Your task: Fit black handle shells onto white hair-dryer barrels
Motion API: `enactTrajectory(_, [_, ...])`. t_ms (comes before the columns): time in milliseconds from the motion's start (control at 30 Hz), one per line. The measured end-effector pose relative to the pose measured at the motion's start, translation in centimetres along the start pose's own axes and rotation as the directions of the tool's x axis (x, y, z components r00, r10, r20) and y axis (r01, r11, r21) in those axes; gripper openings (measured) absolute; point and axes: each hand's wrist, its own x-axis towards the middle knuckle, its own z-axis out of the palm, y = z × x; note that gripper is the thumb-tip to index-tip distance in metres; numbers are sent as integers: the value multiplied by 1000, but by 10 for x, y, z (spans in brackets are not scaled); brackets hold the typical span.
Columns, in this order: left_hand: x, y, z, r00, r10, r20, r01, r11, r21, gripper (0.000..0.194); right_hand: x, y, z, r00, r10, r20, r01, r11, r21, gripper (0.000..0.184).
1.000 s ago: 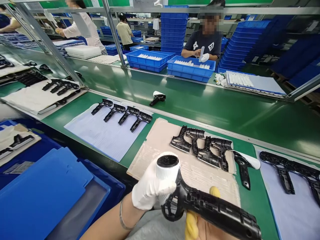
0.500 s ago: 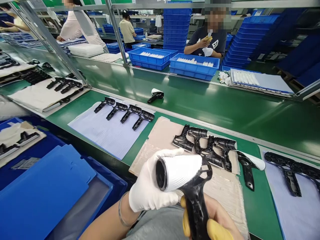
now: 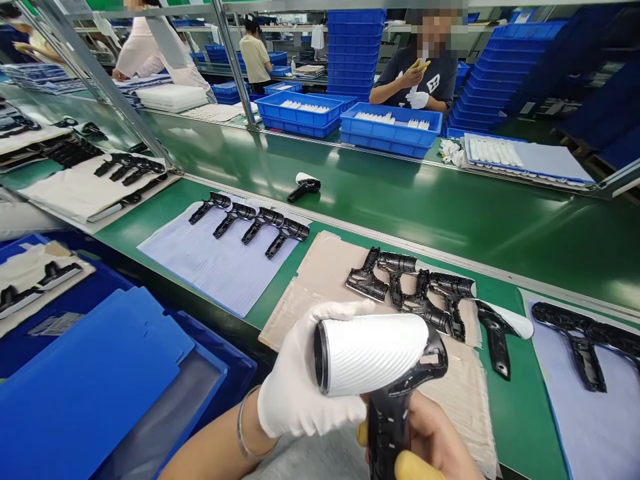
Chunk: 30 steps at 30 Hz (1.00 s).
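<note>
Head view, from the near side of a metal rail (image 3: 400, 244) running along a green conveyor: both hands held a hair dryer (image 3: 370, 353) up close, just short of the rail, over the near belt's edge. Its ribbed white barrel (image 3: 360, 353) lay roughly level, with the dark round opening (image 3: 321, 357) pointing left, and its black handle (image 3: 389, 427) ran down out of frame.

The left hand (image 3: 305, 380), in a white cotton glove, was closed around the barrel, fingers wrapped over its top and a thin bracelet (image 3: 241, 427) on the wrist. The right hand (image 3: 430, 433), bare but for yellow finger cots (image 3: 419, 467), was closed around the handle from below; no gap showed between it and the black plastic.

Near the rail, a beige foam sheet (image 3: 325, 267) carried a cluster of black dryer housings (image 3: 410, 287), and a pale blue sheet (image 3: 215, 267) to its left carried four black handles (image 3: 245, 223) in a row. A blue tote (image 3: 85, 393) sat lower left, farther from the rail.

Beyond the rail, a finished dryer (image 3: 303, 187) lay alone on the far belt. Past it stood blue crates (image 3: 390, 130) of white parts, and a co-worker's hands (image 3: 415, 79) were raised, one wearing a yellow-tipped cot.
</note>
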Motion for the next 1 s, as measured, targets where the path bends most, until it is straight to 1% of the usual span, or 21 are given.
enactTrajectory(67, [-1,0,1,1000,-6,13,7,999,-35,76,0,6,-4,1000,-7,-2,7,1000,9,60])
enactTrajectory(200, [-1,1,2,1000,8,12,-7,998,-61,77,1,19,-13,997,-33,66,31,999,26,61])
enactTrajectory(300, [-1,2,4,1000,5,10,-4,998,-62,76,5,25,-17,996,-72,43,71,997,28,63])
enactTrajectory(400, [-1,3,5,999,-3,32,5,998,-59,75,9,25,-17,993,-97,62,98,995,-15,64])
enactTrajectory(567, [-4,3,4,999,19,45,-17,999,-39,76,17,20,-15,986,-147,73,153,984,-87,68])
enactTrajectory(700, [-6,0,3,998,21,62,-17,998,-69,76,16,17,-16,979,-202,39,205,952,-229,57])
enactTrajectory(800, [-7,-1,3,998,23,61,-17,996,-90,77,13,21,-19,966,-260,-9,243,915,-323,51])
enactTrajectory(900, [-7,1,5,999,14,49,-10,997,-72,74,13,27,-20,949,-313,-28,283,889,-360,41])
enactTrajectory(1000, [-8,4,6,999,4,48,-1,999,-54,73,15,27,-19,937,-350,9,329,871,-364,34])
